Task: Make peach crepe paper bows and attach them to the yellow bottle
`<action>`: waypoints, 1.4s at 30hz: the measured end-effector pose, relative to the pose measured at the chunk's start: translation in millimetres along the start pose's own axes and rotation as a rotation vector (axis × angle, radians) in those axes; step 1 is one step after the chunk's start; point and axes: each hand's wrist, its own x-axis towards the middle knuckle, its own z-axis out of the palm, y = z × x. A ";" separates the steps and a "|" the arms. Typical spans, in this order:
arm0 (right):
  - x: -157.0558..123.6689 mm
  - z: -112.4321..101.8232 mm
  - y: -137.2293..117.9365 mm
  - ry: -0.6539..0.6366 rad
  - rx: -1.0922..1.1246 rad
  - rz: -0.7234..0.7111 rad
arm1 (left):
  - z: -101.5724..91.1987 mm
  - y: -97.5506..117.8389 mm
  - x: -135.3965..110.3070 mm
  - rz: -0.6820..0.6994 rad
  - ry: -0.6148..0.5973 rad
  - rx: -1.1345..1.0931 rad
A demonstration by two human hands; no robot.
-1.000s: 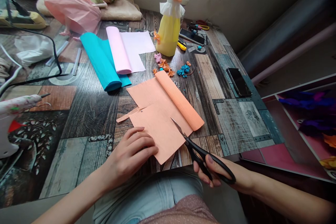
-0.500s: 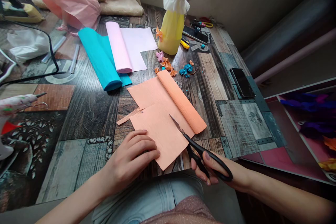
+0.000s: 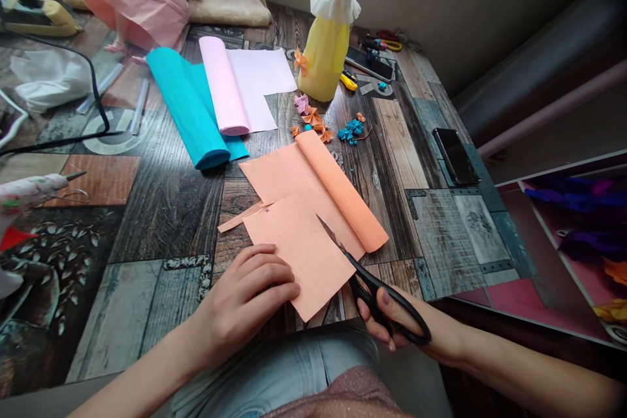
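Note:
Peach crepe paper (image 3: 304, 248) lies on the table in front of me, its far right side wound into a roll (image 3: 343, 192). My left hand (image 3: 247, 297) rests on the near left edge of the loose part, fingers stretched out and flat. Black-handled scissors (image 3: 365, 276) are gripped in my right hand (image 3: 392, 317) at the near right. One blade shows on top of the paper, pointing away to the left; the other is hidden beneath the sheet. A narrow folded strip of peach paper (image 3: 240, 217) sits against the sheet's left side.
Beyond lie teal (image 3: 189, 111) and pink (image 3: 223, 88) paper rolls, and small paper flowers (image 3: 313, 121). A yellow-dressed bottle figure (image 3: 326, 46) stands behind them. At right is a phone (image 3: 455, 155); at left, a glue gun (image 3: 34, 189) and a black cable (image 3: 98, 95). A doll (image 3: 137, 3) lies at back left.
The whole view has shifted slightly. Both hands, the paper and the scissors look nearly the same relative to each other.

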 end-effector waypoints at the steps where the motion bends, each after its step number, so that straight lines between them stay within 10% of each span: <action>1: 0.5 0.4 0.5 0.010 -0.005 -0.005 | 0.0 0.0 -0.1 -0.001 0.000 0.001; 42: 25.1 -0.4 -38.0 -0.001 -0.135 -0.074 | -7.1 2.0 2.7 -0.001 0.050 -0.056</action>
